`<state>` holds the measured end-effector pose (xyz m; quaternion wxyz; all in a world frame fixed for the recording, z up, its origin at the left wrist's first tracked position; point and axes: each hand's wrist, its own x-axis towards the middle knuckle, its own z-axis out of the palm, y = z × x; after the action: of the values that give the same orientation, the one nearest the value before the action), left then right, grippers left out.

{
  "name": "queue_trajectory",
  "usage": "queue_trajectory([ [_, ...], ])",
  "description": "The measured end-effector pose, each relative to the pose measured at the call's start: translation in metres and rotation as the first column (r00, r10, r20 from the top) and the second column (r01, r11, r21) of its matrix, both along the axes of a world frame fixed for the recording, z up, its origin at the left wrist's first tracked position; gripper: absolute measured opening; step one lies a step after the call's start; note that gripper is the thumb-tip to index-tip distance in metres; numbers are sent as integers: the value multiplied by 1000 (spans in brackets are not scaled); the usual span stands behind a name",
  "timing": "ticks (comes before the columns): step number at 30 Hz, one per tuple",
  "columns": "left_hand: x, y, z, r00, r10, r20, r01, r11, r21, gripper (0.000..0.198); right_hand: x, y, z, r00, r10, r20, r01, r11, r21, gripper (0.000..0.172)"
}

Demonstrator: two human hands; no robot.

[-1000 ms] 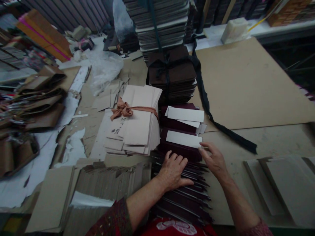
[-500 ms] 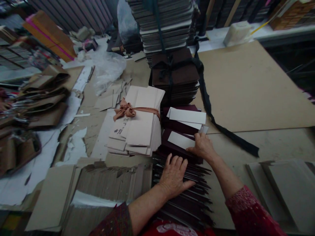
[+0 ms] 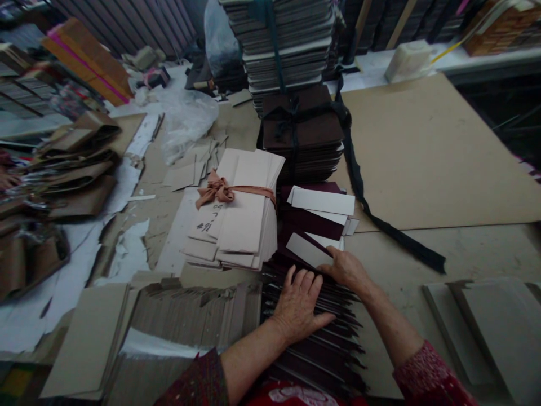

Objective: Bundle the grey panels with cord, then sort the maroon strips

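My left hand (image 3: pixel 299 307) lies flat with fingers spread on a row of dark maroon panels (image 3: pixel 315 358) standing on edge in front of me. Just beyond it, my right hand (image 3: pixel 349 273) pinches the right edge of a maroon panel with a pale strip (image 3: pixel 306 251) on its face; this panel leans back, tilted, at the far end of the row. Behind it lie more maroon pieces topped with loose white strips (image 3: pixel 323 201). Left of these sits a bundle of pale boards (image 3: pixel 240 225), tied with an orange-brown cloth strip.
Grey-brown boards (image 3: pixel 181 316) stand packed at the near left. A tied dark brown stack (image 3: pixel 302 129) and a black cloth strip (image 3: pixel 397 239) are beyond my hands. A large tan sheet (image 3: pixel 422 158) and grey boards (image 3: pixel 499 332) lie to the right. Another person's hand (image 3: pixel 8 177) shows at far left.
My right hand has drawn the far maroon panel toward me, tilting it more upright and uncovering white strips behind it. My left hand has stayed put.
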<state>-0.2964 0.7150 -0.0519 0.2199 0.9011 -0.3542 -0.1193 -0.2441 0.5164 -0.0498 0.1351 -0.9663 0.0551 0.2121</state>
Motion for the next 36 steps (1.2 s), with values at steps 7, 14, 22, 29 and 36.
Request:
queue_trajectory([
  [7, 0, 0, 2, 1000, 15, -10, -15, 999, -39, 80, -10, -3, 14, 995, 82, 57, -86, 993, 76, 14],
  [14, -3, 1, -6, 999, 29, 34, -25, 995, -98, 80, -21, 8, 6, 996, 86, 10, -86, 965, 247, 15],
  [22, -7, 3, -15, 994, 39, 100, -25, 989, -143, 78, -33, -5, 27, 968, 248, 48, -252, 955, 159, 36],
  [29, -14, 7, -26, 985, 36, 170, 7, 969, -249, 82, -43, -1, 36, 924, 382, -27, -378, 920, 106, 58],
  [36, -8, 8, -8, 988, 30, 149, -13, 993, -115, 101, -39, 8, 37, 891, 455, -9, -451, 887, 101, 53],
])
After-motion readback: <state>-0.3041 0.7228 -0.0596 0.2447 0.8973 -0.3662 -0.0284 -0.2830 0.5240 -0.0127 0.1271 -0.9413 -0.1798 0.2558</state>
